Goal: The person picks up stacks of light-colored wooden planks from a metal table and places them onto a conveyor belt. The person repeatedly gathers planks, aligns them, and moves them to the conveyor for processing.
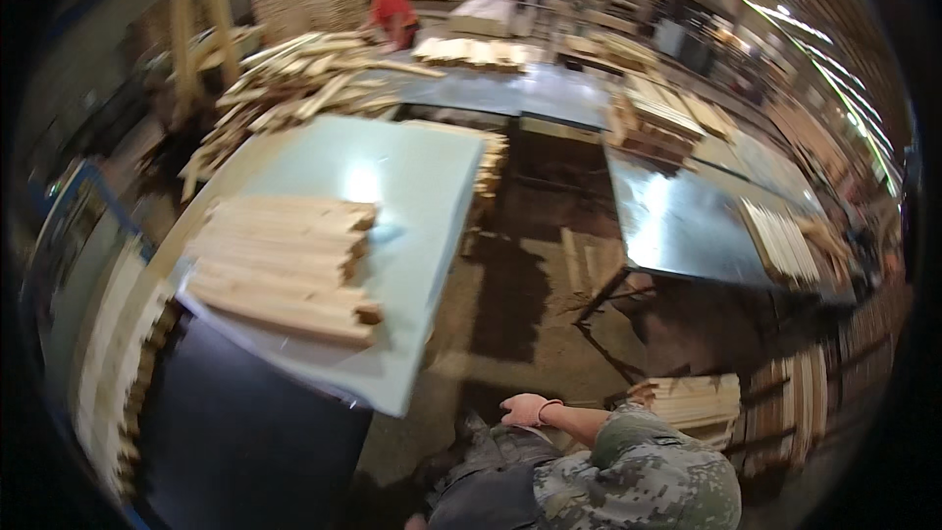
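My right hand [525, 409] hangs loosely curled and empty near my body, the left I cannot see, so I judge I must next step left and reach the stacked wooden slats [285, 265] on the pale table [422, 186].

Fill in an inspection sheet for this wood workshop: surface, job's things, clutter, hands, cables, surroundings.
Surface: pale blue table, smooth, with a light glare.
Job's things: stack of wooden slats on the table's near left part.
Clutter: loose slat heap beyond the table; scraps on the floor.
Hands: one gloved hand low over the floor, apart from the slats, holding nothing seen; which hand it is, cannot tell.
Cables: nothing seen.
Surroundings: metal tables, slat bundle, person in red at a far table.
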### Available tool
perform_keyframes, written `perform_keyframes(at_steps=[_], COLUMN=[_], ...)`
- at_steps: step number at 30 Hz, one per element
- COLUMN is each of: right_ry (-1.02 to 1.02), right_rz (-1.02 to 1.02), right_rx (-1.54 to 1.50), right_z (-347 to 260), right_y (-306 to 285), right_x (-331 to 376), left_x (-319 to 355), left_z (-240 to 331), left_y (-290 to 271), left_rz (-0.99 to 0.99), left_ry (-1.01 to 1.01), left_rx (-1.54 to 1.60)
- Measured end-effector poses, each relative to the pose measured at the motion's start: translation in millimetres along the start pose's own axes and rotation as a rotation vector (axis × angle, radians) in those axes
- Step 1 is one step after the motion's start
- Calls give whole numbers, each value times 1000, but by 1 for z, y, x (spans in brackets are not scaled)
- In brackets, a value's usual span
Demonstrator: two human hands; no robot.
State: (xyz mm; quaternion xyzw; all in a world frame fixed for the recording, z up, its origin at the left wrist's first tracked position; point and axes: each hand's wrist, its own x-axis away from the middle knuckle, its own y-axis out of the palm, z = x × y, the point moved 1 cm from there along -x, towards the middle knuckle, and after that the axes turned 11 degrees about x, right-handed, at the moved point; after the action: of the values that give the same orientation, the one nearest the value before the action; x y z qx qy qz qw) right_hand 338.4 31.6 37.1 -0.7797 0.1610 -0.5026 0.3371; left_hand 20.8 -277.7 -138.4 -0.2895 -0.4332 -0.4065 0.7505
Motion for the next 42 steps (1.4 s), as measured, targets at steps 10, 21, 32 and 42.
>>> perform_keyframes(at_steps=[10, 21, 32, 42], right_ry=[325, 110, 390, 700], right_rz=[-246, 276, 413, 233], right_rx=[-212, -52, -578, -446], right_z=[264, 379, 370, 433], right_y=[142, 134, 103, 72], right_x=[31, 42, 74, 99], left_x=[53, 30, -37, -57], left_z=[95, 217, 283, 382], left_y=[143, 318, 451, 646], left_rz=[-60, 23, 23, -512], left_ry=[108, 424, 181, 157], left_rx=[-107, -476, -933, -1034])
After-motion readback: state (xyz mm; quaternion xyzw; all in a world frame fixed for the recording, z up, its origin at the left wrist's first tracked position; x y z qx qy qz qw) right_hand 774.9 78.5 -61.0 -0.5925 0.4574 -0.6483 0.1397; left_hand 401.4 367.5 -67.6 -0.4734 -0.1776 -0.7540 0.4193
